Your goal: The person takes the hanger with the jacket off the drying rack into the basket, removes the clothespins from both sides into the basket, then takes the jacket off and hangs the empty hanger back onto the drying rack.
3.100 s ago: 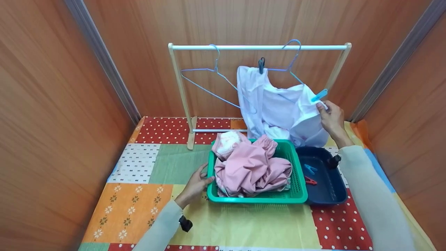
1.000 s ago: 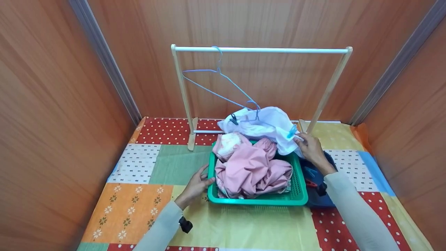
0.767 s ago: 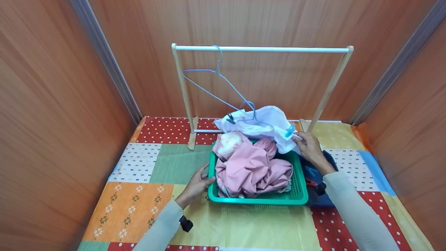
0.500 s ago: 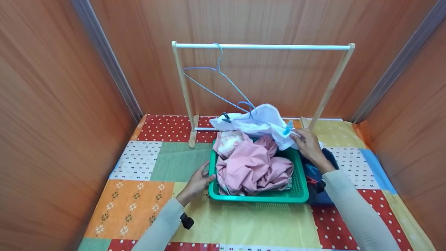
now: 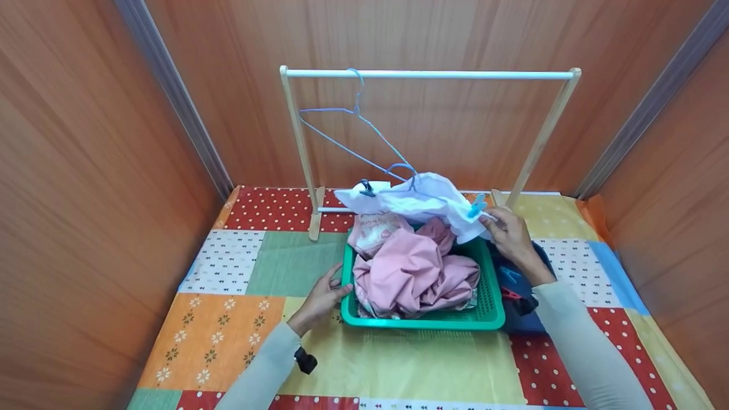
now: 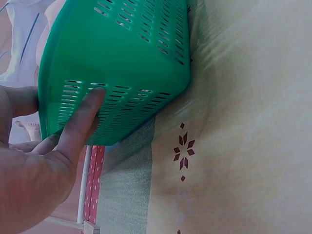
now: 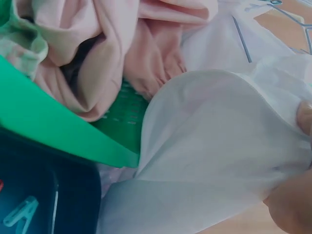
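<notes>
My right hand point(image 5: 510, 233) pinches one shoulder of a white shirt point(image 5: 433, 191) beside a light blue clothespin point(image 5: 477, 206). A dark clothespin point(image 5: 367, 188) grips the other shoulder. The shirt is on a blue wire hanger point(image 5: 403, 167), off the rail and slumped behind the basket, part of it over the back rim. In the right wrist view the shirt point(image 7: 209, 131) drapes beside the basket corner. My left hand point(image 5: 319, 302) holds the left side of the green basket point(image 6: 117, 58), thumb at the rim and fingers along the slotted outer wall. Pink clothes point(image 5: 407, 267) fill the basket.
A wooden rack point(image 5: 455, 74) stands at the back, with another blue hanger point(image 5: 359, 114) on its rail. Right of the basket, a dark blue tub point(image 5: 527, 324) holds a blue clothespin point(image 7: 22, 214) and a red clothespin point(image 5: 510, 294). Wooden panels enclose the patchwork-covered surface.
The shirt and its hanger have left the rail and come down behind the basket with my right hand. Lately the shirt has spread slightly left. My left hand stays at the basket.
</notes>
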A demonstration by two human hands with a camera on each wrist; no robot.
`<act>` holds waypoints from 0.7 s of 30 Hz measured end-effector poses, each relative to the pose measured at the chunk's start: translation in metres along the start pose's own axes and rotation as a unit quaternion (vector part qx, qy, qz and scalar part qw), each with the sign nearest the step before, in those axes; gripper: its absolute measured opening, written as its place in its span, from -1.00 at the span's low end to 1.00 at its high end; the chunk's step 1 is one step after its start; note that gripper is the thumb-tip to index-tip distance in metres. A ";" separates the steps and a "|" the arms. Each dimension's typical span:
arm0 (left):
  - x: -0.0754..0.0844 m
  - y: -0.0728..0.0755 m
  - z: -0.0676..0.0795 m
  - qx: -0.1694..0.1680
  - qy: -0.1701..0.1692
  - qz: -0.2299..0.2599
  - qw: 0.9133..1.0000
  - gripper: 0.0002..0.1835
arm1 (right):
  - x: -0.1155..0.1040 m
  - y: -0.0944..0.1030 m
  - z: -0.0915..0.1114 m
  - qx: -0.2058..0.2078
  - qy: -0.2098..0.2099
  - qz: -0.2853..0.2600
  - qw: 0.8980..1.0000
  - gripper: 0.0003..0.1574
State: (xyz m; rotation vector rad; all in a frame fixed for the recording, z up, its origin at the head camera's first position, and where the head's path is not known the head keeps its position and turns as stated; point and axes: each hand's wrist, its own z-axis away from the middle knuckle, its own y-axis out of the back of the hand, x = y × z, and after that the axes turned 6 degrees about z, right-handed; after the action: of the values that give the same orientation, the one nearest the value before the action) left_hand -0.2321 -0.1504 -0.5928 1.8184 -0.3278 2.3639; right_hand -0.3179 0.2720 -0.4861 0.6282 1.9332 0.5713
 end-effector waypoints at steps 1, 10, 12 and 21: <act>0.000 0.000 0.000 0.000 0.002 0.003 1.000 -0.26 | -0.001 0.001 0.000 0.002 0.001 -0.002 1.000 -0.70; 0.001 0.000 -0.001 0.004 0.003 0.000 1.000 -0.25 | -0.018 0.005 0.005 0.027 0.040 -0.020 0.999 -0.79; 0.001 0.000 -0.001 0.007 0.005 -0.003 1.000 -0.25 | -0.031 0.009 0.008 0.031 0.052 -0.029 0.998 -0.80; -0.002 0.000 -0.002 0.001 -0.011 0.002 1.000 -0.25 | -0.063 0.026 0.019 0.047 0.058 -0.050 0.996 -0.81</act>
State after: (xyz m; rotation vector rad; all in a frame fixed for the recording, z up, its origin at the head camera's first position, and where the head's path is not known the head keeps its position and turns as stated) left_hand -0.2333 -0.1501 -0.5947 1.8473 -0.3311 2.3497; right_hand -0.2723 0.2530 -0.4354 0.5644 2.0975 0.4661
